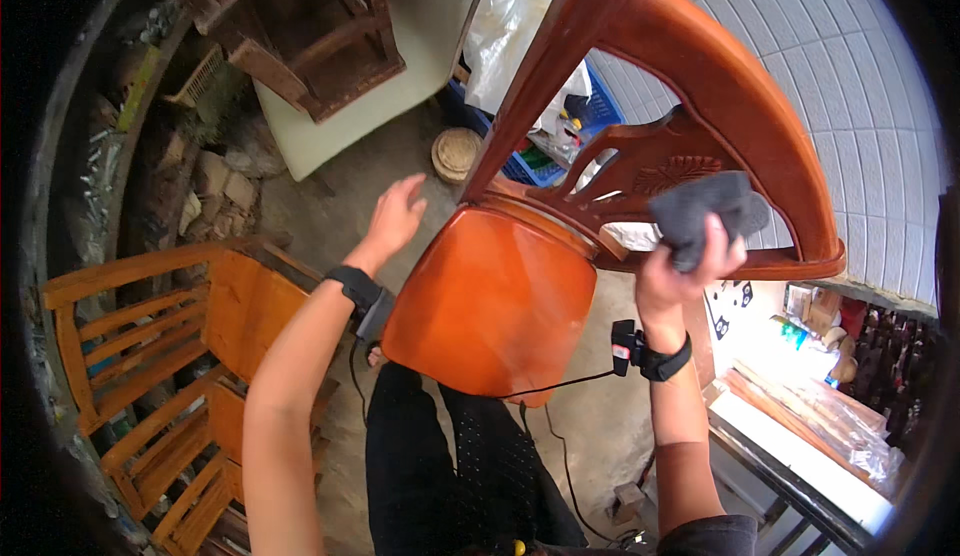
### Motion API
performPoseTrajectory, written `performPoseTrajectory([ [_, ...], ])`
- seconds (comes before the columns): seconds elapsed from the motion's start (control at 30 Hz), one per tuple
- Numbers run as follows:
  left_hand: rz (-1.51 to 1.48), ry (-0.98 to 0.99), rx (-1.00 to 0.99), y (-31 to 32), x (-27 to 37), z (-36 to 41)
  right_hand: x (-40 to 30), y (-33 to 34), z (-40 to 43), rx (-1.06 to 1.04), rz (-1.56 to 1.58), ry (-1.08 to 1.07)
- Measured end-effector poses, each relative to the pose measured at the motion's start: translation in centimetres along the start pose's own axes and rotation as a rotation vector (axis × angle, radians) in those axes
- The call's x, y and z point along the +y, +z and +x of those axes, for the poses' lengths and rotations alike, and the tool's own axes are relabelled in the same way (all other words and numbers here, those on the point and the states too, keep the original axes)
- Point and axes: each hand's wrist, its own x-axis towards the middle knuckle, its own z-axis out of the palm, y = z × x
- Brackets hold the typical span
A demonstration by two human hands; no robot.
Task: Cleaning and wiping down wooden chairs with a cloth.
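Note:
A varnished wooden chair stands before me, its glossy orange-brown seat (491, 297) close to my knees. The carved backrest (679, 155) rises beyond the seat towards the upper right. In my right hand (686, 271) is a dark grey cloth (705, 203), blurred, held in front of the lower right part of the backrest; contact with the wood cannot be made out. My left hand (395, 215) hovers to the left of the seat and holds nothing, its fingers slightly apart. Both wrists wear black straps with small devices and cables.
Slatted wooden furniture (217, 316) lies to the left. Dark wooden pieces (315, 53) rest on a pale board (337, 132). Behind the chair are a blue plastic crate (600, 98), a clear plastic bag (502, 38) and a round stool (456, 152). A thin cable (566, 443) trails to the floor.

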Motion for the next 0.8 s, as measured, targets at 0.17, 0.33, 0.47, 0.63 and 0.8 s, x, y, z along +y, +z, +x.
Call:
performPoseTrajectory([
  [0.17, -0.182, 0.316, -0.125, -4.7, 14.2, 4.2, 1.3, 6.1, -1.1, -0.197, -0.231, 0.019],
  [0.33, -0.311, 0.398, -0.245, -4.9, 17.8, 5.3, 1.7, 8.1, -8.3, -0.692, -0.163, -0.018],
  [0.47, -0.308, 0.389, -0.357, -4.4, 18.0, 5.9, 4.3, 6.4, -12.5, -0.899, -0.217, 0.079],
  [0.63, -0.258, 0.385, -0.32, -4.2, 17.6, 5.4, 1.1, 3.4, -2.2, -0.443, -0.077, 0.038],
  [0.8, -0.232, 0.452, -0.262, -4.0, 16.5, 5.8, -1.1, 4.2, 6.2, -0.228, -0.163, -0.073],
])
